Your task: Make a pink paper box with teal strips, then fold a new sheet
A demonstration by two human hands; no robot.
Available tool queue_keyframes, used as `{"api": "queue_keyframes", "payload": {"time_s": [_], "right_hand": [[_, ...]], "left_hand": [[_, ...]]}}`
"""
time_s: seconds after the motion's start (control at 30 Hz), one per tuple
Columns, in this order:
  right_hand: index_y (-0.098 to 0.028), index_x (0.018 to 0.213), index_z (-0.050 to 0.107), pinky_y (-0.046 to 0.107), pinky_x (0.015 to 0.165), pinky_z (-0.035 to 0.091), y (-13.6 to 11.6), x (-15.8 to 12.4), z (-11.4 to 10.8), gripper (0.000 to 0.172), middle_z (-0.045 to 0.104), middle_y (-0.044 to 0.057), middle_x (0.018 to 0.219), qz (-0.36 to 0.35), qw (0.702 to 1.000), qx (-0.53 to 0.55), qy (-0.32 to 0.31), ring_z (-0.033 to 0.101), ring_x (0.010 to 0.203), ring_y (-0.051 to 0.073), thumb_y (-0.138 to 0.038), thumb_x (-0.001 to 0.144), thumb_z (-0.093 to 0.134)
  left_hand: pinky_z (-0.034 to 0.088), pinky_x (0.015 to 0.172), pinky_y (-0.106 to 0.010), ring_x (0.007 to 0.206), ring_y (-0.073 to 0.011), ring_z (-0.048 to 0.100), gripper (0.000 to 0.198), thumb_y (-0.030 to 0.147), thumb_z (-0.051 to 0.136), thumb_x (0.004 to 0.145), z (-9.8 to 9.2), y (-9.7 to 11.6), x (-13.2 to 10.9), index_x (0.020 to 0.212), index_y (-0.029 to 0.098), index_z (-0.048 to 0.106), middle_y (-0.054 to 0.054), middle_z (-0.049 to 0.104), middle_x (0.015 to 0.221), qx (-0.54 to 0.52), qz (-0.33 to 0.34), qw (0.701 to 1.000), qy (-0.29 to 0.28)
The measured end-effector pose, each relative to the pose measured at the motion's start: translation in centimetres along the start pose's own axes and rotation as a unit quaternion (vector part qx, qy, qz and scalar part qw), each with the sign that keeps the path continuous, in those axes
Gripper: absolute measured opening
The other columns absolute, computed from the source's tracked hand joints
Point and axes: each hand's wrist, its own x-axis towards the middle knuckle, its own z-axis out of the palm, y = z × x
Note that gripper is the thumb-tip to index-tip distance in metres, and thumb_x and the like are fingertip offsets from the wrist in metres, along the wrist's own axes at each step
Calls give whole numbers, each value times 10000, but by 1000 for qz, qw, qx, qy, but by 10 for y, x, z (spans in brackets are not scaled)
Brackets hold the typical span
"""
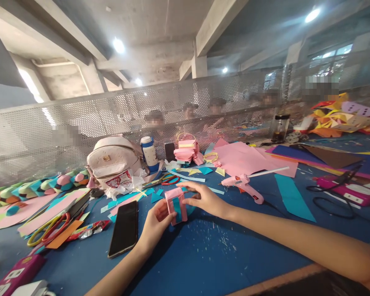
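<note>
My left hand (156,224) grips a small pink paper box (175,204) with a teal strip down its front, holding it just above the blue table (203,255). My right hand (203,199) reaches in from the right, its fingers pinching the box's top and side. Both hands are closed on the box. A black phone (123,228) lies flat just left of my left hand. A pink glue gun (245,186) rests on the table to the right of my right hand.
Scissors (168,179), teal and pink paper scraps, a white backpack (112,158), a white and blue bottle (149,153) and a stack of pink paper boxes (186,151) lie behind. Yellow-handled scissors (46,230) sit at left. A perforated metal screen (80,119) bounds the table; people sit beyond.
</note>
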Motion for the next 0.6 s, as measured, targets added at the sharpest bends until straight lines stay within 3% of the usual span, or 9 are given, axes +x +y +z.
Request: {"api": "queue_keyframes", "payload": {"time_s": [0.1,0.23,0.4,0.53,0.6], "right_hand": [[-307,1341,554,287,813,550,-6,-4,-7,418,542,50,1383,-98,991,-92,22,534,1244,217,-266,929,612],[-341,1353,557,380,1052,443,-4,-11,-9,381,565,26,1354,-209,959,-193,6,518,1259,196,-258,982,544],[-331,1288,621,380,1019,467,1,-10,-6,327,616,34,1253,-212,961,-174,21,576,1171,201,-291,969,567],[-323,1251,650,405,1011,472,2,-7,-5,310,635,40,1222,-202,969,-140,26,589,1146,216,-321,944,607],[-317,1232,662,413,1028,459,1,-6,-6,298,635,39,1231,-201,970,-134,19,584,1158,219,-324,936,619]], "left_hand": [[515,975,-377,1111,-278,661,462,344,796,758,-1,-1,1,1153,156,646,-122,701,1195,2,1,1000,19],[531,951,-372,1084,-282,676,453,334,814,730,1,-2,0,1116,152,665,-124,713,1171,0,-6,1000,17],[538,935,-381,1045,-288,694,477,300,840,692,2,-3,1,1115,159,672,-112,740,1099,2,-18,1000,2],[537,931,-407,1020,-298,703,597,278,847,686,2,-3,-1,1229,173,621,-106,755,1049,10,-24,1000,-8],[517,961,-411,1054,-291,691,681,268,829,716,3,1,-3,1333,215,548,-102,730,1135,15,-13,1000,-14]]}}
